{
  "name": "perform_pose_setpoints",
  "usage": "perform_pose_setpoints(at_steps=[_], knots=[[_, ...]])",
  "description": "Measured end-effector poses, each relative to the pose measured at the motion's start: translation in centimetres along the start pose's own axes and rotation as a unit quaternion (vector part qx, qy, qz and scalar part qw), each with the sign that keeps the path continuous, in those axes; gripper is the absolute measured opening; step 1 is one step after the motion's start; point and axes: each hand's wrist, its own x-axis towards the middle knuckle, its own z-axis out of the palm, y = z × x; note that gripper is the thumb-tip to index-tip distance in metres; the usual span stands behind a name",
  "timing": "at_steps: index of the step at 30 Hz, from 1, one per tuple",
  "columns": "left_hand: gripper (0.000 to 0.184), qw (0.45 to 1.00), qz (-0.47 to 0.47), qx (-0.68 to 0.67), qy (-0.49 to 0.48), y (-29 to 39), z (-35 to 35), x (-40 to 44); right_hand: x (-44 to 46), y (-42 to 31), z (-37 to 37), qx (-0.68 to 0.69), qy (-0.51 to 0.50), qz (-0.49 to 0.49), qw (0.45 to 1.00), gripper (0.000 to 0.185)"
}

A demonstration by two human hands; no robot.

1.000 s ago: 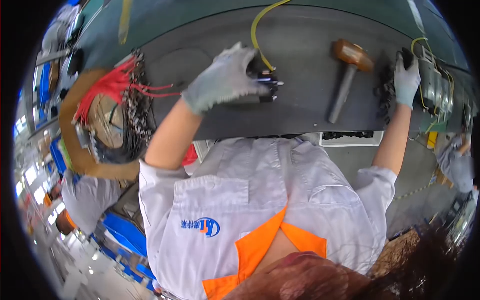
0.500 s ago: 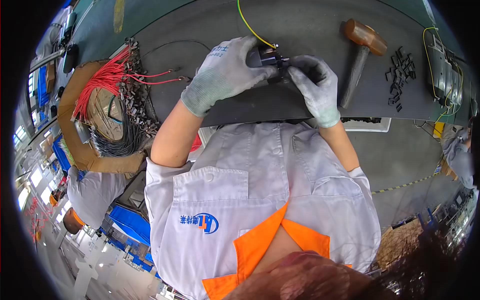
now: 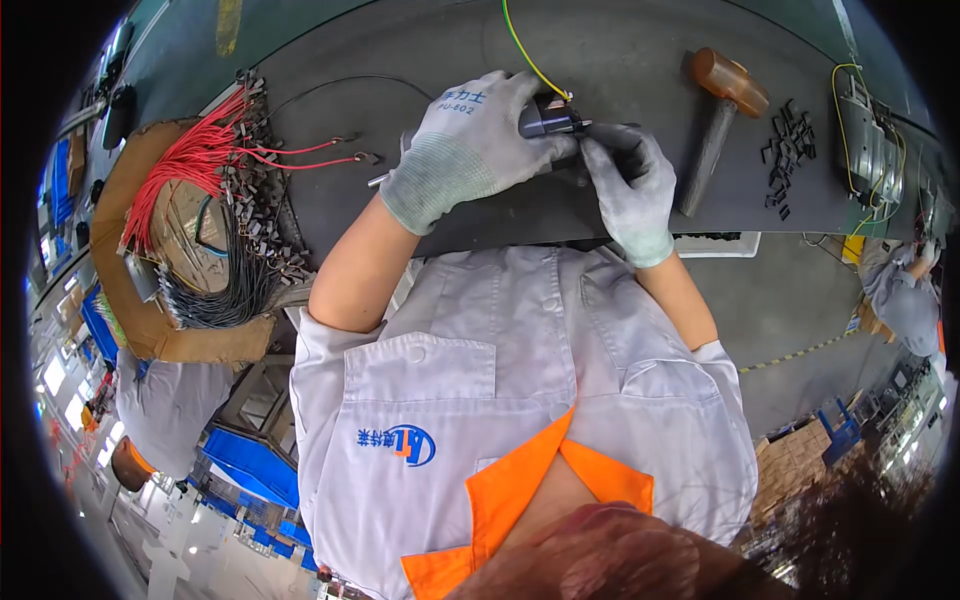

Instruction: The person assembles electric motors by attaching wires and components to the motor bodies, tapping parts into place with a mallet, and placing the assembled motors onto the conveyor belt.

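Note:
My left hand (image 3: 470, 135), in a grey-white work glove, is closed round a dark, shiny housing (image 3: 545, 122) that resembles a small motor. A green-yellow wire (image 3: 528, 55) rises from its top, and a small silver pin (image 3: 585, 124) sticks out on its right. My gloved right hand (image 3: 632, 190) is closed beside that pin, thumb and fingers bent together at the housing's right side. What lies between its fingertips is too dark to make out. Below my left wrist shows the end of a silver rod (image 3: 377, 181); its other end is hidden.
A mallet (image 3: 722, 110) lies right of my hands, beside a pile of small black clips (image 3: 788, 150). Silver motor-like units (image 3: 872, 140) stand at the far right. A cardboard box (image 3: 105, 235) at left holds red wires (image 3: 185, 165) and black wires (image 3: 235, 295). Other people are at both sides.
Both hands stay at the housing, which sits slightly further right and lower in view. The silver rod end now shows below my left wrist. The surroundings have shifted a little with the camera.

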Motion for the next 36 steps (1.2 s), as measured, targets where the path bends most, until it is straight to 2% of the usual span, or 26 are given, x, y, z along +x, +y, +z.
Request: perform_pose_setpoints(at_steps=[3,7,10,11,12,14,15,18,20,24,26,28,30,31,33,34,36], knots=[[0.061,1.0,0.005,0.012,-0.005,-0.1,0.1,0.1,0.7,-1.9,-0.2,0.067,-0.015,0.152,0.986,0.012],[0.06,1.0,0.024,0.003,0.015,-0.5,0.9,-0.3,0.7,-2.1,-0.4,0.045,-0.048,0.129,0.989,0.011],[0.05,0.991,0.079,-0.017,0.103,-0.7,1.7,-0.8,0.3,-2.9,0.1,-0.007,-0.029,0.121,0.992,0.012],[0.05,0.991,0.081,-0.015,0.102,-0.8,1.9,-1.2,0.3,-3.0,0.3,-0.032,-0.018,0.114,0.993,0.013],[0.045,0.981,0.116,0.008,0.154,-0.8,1.9,-2.1,0.4,-2.9,0.4,-0.029,-0.013,0.115,0.993,0.013],[0.036,0.948,0.186,0.05,0.253,-1.0,2.2,-3.2,0.7,-2.5,0.4,-0.134,-0.018,-0.003,0.991,0.017],[0.036,0.949,0.189,0.049,0.248,-1.4,2.4,-3.3,0.8,-2.3,0.2,-0.188,-0.022,-0.06,0.98,0.02],[0.025,0.954,0.227,0.039,0.191,-2.5,3.0,-4.2,0.6,-2.4,0.1,-0.231,-0.041,-0.067,0.97,0.021],[0.023,0.954,0.224,0.038,0.196,-2.4,2.9,-4.4,0.6,-2.3,0.4,-0.248,-0.06,-0.082,0.963,0.022],[0.02,0.953,0.227,0.022,0.197,-1.9,1.9,-3.4,0.9,-2.1,0.8,-0.208,-0.003,-0.107,0.972,0.025],[0.018,0.961,0.213,-0.009,0.178,-1.9,1.5,-3.3,1.7,-2.5,-2.1,-0.325,-0.065,-0.204,0.921,0.034],[0.017,0.956,0.234,-0.002,0.176,-1.8,1.2,-3.0,2.3,-1.5,-6.6,-0.484,0.076,-0.211,0.846,0.049],[0.016,0.947,0.274,0.007,0.169,-1.9,0.9,-2.8,2.2,1.4,-11.0,-0.593,0.137,-0.041,0.792,0.055],[0.016,0.947,0.273,0.005,0.17,-2.0,0.9,-2.8,1.4,2.2,-11.1,-0.595,0.136,-0.041,0.791,0.055],[0.014,0.957,0.239,0.001,0.164,-2.0,0.9,-2.7,-0.4,1.3,-10.1,-0.403,0.059,0.087,0.909,0.055],[0.013,0.961,0.224,0.0,0.161,-2.0,1.0,-2.6,-1.5,1.2,-10.0,-0.293,0.022,0.149,0.944,0.055],[0.013,0.963,0.214,-0.01,0.164,-1.9,1.2,-2.6,-7.1,6.0,-8.7,-0.114,-0.082,0.227,0.964,0.046]])
